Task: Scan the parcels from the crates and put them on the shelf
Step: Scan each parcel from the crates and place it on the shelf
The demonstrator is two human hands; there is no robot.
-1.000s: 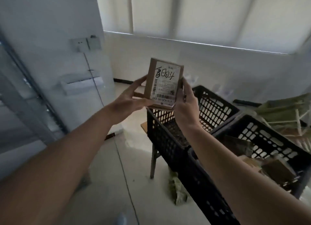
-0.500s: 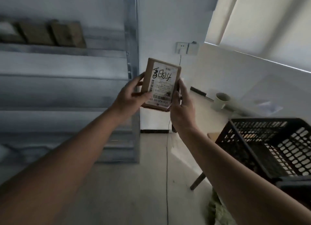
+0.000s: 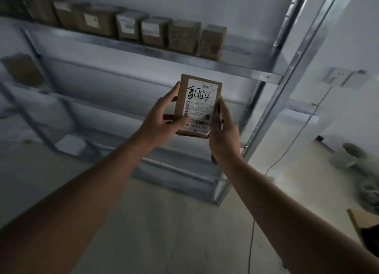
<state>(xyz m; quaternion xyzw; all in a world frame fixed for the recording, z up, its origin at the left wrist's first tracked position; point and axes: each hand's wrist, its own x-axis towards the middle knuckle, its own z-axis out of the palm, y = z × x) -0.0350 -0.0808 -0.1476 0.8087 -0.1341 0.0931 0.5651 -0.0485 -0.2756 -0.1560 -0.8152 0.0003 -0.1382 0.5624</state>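
The view has turned since half a second ago. Then the black crate was at the right; now it is gone from sight, and the metal shelf (image 3: 155,50) fills the picture. More boxes show on it now, a whole row of brown boxes (image 3: 143,30) standing side by side on the top board. The white cup (image 3: 348,155) has moved from the middle to the far right.

The parcel (image 3: 198,104) is up in the air in front of the shelf, between both hands, as before. It stands tall, its long side going up and down, leaning a little to the right at the top. Its white label faces the camera, with the barcode low down.

The left hand (image 3: 162,117) holds its left edge, thumb on the front. The right hand (image 3: 222,130) holds the right edge, fingers curled behind.

The parcel is flat brown cardboard, a thin rectangle. Its paper label has black writing. The shelf is shiny grey metal with holes along its posts.
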